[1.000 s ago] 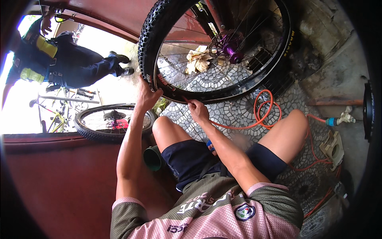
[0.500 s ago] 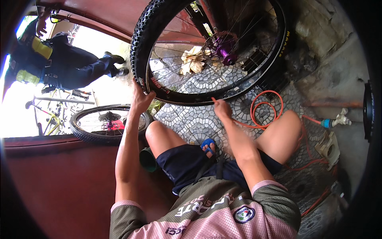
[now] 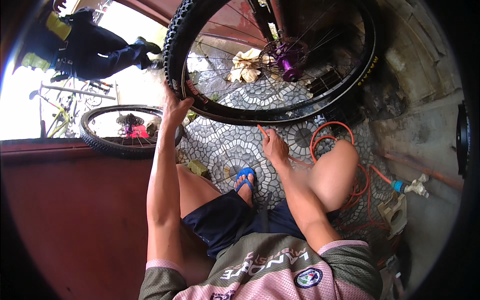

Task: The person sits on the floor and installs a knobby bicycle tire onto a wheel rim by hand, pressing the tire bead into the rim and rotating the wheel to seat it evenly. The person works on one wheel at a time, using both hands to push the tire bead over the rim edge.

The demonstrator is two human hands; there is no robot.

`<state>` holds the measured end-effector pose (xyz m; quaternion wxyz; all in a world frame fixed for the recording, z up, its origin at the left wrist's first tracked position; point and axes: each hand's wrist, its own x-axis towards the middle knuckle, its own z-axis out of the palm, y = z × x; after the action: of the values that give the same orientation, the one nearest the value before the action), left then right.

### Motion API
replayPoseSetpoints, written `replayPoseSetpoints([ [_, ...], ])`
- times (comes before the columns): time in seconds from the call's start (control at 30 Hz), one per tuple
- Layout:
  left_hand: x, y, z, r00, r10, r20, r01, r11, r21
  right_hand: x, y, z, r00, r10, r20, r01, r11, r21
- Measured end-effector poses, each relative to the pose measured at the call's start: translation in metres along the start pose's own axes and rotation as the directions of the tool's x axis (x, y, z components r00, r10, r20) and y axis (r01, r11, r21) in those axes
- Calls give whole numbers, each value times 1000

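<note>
A bicycle wheel (image 3: 280,118) with a knobby black tyre and a purple hub (image 3: 286,65) stands tilted in front of me. My left hand (image 3: 176,107) grips the tyre at its lower left, thumb on the near side and fingers along the tread. In my right hand (image 3: 275,148) is the end of a thin orange hose (image 3: 262,131), closed in my fingers. Its tip points up at the bottom of the tyre, just short of it. The hose runs back past my right knee in loops.
A second wheel (image 3: 100,145) with a cassette leans at the left by a red panel (image 3: 75,215). A tap (image 3: 416,187) with a blue connector is at the right wall. Crumpled cloth (image 3: 246,66) lies behind the spokes. Another person (image 3: 95,47) stands at the upper left, near a bicycle (image 3: 62,112).
My right hand and the hose tip have shifted slightly down and left, away from the tyre. The left hand stays on the wheel. The view has moved a little.
</note>
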<state>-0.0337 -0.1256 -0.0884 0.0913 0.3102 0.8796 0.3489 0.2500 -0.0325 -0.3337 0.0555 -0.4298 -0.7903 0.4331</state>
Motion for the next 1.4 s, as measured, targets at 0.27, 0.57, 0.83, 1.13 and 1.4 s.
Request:
replayPoseSetpoints([
  [0.27, -31, 23, -6, 998, -55, -13, 55, 998, 25, 28, 20, -20, 984, 172, 43, -167, 980, -104],
  [0.57, -40, 39, -8, 999, 2, 49, -2, 1000, -10, 88, 48, -44, 936, 31, -351, -176, 905, -387],
  [0.83, -29, 37, -12, 996, 7, 93, -12, 998, 56, 69, -17, 79, 972, 167, 164, -209, 932, 295],
  [1.13, -25, 32, -10, 995, 30, 100, -39, 995, 90, 85, -64, 113, 736, 313, 600, -675, 267, 688],
  [1.4, -15, 27, -3, 996, 9, 94, -22, 990, 138, 80, -81, 97, 691, 83, 718, -721, 154, 676],
])
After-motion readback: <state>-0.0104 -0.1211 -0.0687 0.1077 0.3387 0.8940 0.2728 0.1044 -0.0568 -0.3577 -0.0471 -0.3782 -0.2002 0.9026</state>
